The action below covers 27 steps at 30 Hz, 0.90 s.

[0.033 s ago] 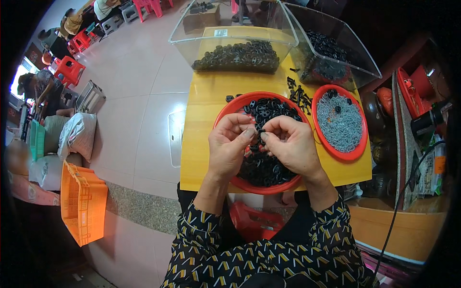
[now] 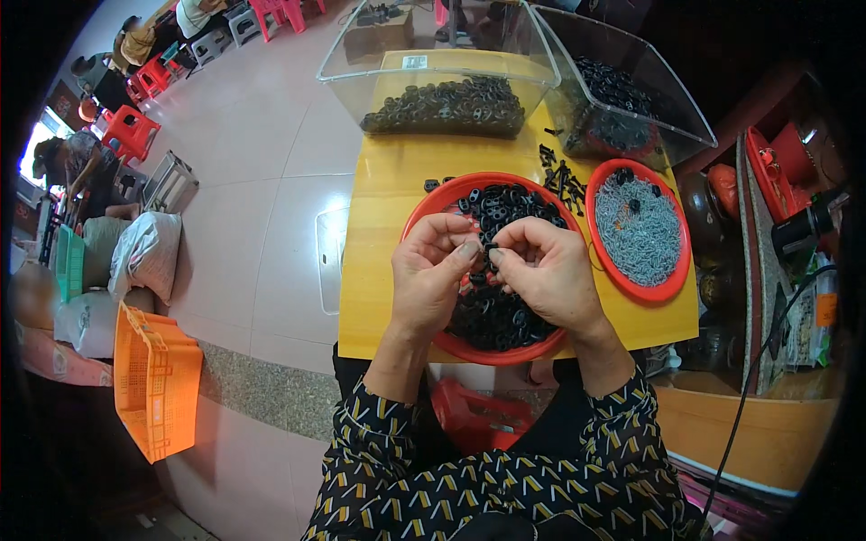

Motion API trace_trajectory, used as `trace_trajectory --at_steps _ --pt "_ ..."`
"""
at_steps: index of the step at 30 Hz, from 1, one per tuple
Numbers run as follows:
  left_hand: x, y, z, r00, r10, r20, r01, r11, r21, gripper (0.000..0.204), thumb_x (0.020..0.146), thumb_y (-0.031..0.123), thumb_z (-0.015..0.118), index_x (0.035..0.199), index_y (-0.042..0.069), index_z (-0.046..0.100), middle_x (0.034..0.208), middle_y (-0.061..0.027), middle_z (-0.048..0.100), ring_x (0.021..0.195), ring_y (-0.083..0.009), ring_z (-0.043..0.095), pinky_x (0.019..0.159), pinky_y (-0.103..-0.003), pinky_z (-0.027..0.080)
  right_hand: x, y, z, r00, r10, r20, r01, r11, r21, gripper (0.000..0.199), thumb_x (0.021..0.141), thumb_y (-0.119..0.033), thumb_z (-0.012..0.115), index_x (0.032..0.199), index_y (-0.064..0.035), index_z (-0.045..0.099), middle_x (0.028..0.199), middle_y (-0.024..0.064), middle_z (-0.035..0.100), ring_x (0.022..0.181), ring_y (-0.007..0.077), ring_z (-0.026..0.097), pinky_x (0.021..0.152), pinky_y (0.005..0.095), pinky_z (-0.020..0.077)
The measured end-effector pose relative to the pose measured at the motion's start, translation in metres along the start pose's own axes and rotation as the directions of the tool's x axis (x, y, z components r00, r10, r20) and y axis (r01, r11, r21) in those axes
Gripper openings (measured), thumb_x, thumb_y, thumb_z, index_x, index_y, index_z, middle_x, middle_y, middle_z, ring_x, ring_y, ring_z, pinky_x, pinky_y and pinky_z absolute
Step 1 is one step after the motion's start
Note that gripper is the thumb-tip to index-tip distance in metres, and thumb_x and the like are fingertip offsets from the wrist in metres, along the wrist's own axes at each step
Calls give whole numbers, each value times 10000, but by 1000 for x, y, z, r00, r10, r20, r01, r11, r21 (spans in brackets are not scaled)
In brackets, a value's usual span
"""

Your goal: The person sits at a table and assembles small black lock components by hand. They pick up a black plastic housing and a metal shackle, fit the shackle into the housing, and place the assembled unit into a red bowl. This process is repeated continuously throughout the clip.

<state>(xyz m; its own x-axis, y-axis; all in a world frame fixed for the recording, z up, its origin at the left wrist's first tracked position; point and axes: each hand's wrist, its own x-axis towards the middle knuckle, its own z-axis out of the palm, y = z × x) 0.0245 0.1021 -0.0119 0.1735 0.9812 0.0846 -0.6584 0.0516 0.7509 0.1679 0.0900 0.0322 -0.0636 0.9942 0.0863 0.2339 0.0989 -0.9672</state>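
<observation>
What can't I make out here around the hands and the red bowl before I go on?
- Head view: the small black part pinched between left hand and right hand is too small and finger-covered to tell its shape.
- Red bowl: its middle lies under both hands.
- Grey pieces in the red plate: too small to identify.

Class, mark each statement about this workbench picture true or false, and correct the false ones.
1. Both hands meet over the large red bowl of black parts. True.
2. The left hand and right hand pinch a small black part between their fingertips. True.
3. The smaller red bowl holds black rings only. False: mostly grey metal pieces, with a few black parts on top.
4. The orange crate sits on the yellow table. False: it stands on the floor to the person's left.
5. Two clear plastic bins stand beyond the bowls. True.
</observation>
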Motion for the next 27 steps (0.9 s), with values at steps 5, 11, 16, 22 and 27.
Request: trace_trajectory --at_steps 5,11,16,22,27 --pt "0 -2 1 1000 24 -17 -24 999 29 210 769 -31 585 966 -13 518 839 -49 584 739 -92 554 678 -214 458 2 0 1 1000 0 5 0 1000 -25 113 738 -79 608 797 17 597 657 80 618 599 82 576 555 239 464" --pt "-1 -4 2 994 105 -35 -98 981 167 176 767 -50 581 937 -11 552 850 -35 585 758 -83 554 696 -210 456 3 0 1 1000 3 14 -3 998 -62 108 737 -80 609 784 16 595 635 88 609 580 88 575 541 244 462" --pt "-4 -8 7 970 244 -7 -222 893 392 123 765 -75 570 872 -13 570 806 -19 574 737 -72 542 668 -204 451 2 6 0 999 26 30 -24 997 -74 107 749 -79 603 779 23 589 616 76 601 561 86 574 507 236 456" --pt "-4 -11 8 959 283 -17 -238 835 495 80 764 -75 571 819 -17 580 741 -7 558 684 -62 523 614 -200 436 5 0 4 981 168 101 -180 975 127 81 784 -44 569 791 37 577 649 45 589 554 80 574 479 214 488" --pt "-2 -12 8 970 235 -66 -181 871 457 71 776 -50 572 834 -10 585 769 -11 572 686 -68 526 615 -205 438 11 5 -2 976 150 158 -182 960 211 89 790 -39 566 829 41 567 694 40 585 586 77 576 482 205 491"
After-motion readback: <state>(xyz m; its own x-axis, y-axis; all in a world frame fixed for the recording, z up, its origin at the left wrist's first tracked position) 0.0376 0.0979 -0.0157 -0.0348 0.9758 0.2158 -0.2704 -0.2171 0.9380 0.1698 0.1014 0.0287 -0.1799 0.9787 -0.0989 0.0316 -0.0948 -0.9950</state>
